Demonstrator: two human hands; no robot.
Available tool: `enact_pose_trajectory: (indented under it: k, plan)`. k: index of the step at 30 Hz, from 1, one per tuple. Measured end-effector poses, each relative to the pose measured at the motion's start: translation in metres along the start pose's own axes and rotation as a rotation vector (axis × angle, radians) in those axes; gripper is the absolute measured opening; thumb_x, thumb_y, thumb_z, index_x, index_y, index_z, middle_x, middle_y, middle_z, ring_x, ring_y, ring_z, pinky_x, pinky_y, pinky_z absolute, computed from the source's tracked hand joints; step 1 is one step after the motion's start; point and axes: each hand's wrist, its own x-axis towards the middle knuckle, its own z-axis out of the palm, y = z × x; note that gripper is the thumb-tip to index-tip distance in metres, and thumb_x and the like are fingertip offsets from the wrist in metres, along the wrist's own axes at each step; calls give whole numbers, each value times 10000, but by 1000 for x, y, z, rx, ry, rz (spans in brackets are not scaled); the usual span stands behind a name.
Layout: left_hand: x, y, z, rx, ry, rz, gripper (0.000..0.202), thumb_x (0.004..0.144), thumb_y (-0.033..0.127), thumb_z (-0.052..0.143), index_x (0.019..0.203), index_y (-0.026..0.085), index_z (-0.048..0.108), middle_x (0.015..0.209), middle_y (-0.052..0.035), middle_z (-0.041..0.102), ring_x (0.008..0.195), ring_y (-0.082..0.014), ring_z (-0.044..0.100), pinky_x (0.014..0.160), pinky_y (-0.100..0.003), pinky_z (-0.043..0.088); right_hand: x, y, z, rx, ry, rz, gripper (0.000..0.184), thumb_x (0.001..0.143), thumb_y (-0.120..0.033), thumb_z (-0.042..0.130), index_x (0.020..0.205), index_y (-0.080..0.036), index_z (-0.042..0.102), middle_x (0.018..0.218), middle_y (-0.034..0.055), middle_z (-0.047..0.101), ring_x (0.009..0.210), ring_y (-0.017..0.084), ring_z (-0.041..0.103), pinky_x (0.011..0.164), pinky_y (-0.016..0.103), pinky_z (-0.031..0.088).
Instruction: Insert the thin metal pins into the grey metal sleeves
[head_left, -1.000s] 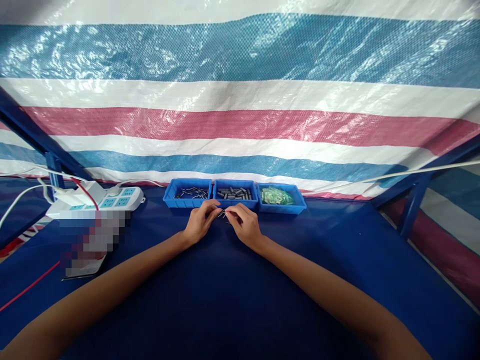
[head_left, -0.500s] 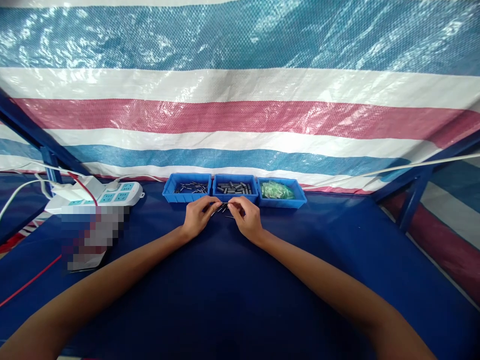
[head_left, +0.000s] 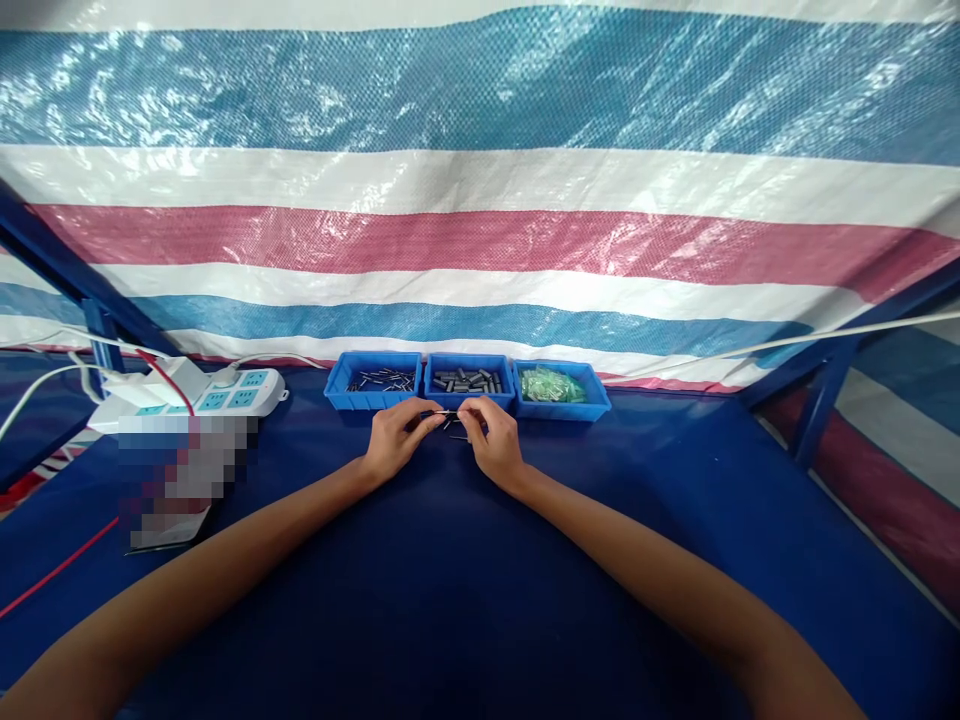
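Fingertips of my left hand (head_left: pixel 399 438) and my right hand (head_left: pixel 493 440) pinch a thin, shiny metal pin (head_left: pixel 448 412) from its two ends, level above the table. Its exact kind is too small to make out. Below and between my hands lie several more thin dark pins (head_left: pixel 459 436), partly hidden by my right fingers. Just behind stand three blue bins in a row. The left bin (head_left: pixel 371 401) holds thin metal pins, the middle bin (head_left: pixel 480 361) dark grey cylinders, and the right bin (head_left: pixel 566 411) small clear-greenish pieces.
On the left, a white power strip (head_left: pixel 262 398) carries plugs and cables, with a blurred-out flat object (head_left: pixel 187 480) before it. A red cable (head_left: pixel 64 565) crosses the blue table (head_left: pixel 465 600). Behind hangs a striped tarp (head_left: pixel 480 240) between blue frame bars (head_left: pixel 821 400).
A pin now shows level between my fingertips, where before a tilted one showed near my left fingers. My hands have hardly shifted; the view has tipped slightly.
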Motion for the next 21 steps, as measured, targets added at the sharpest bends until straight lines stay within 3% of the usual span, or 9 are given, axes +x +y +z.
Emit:
enact_pose_trajectory:
  k: [9,17,21]
  plan:
    - [0,1,1,3,13,61,187,871,326,554,919,171,649,837,-35,675,607,-97,554,606,-205,457,2,0,0,-29,-1,-6,261,944,-287,405,767,-183,566,697,27,577,650,145,547,647,269,431]
    - [1,-2,2,59,-19,-24,251,919,340,464,843,157,618,692,1,602,593,-90,529,591,-197,404,-1,0,1,18,-38,-44,178,919,-294,472,928,-183,611,788,42,605,650,131,556,618,251,458]
    - [1,-3,1,46,-9,-27,278,911,342,482,763,152,621,613,17,580,546,-80,524,557,-188,387,-1,1,1,20,-46,-35,180,924,-291,465,915,-189,613,788,44,602,664,139,558,626,259,463]
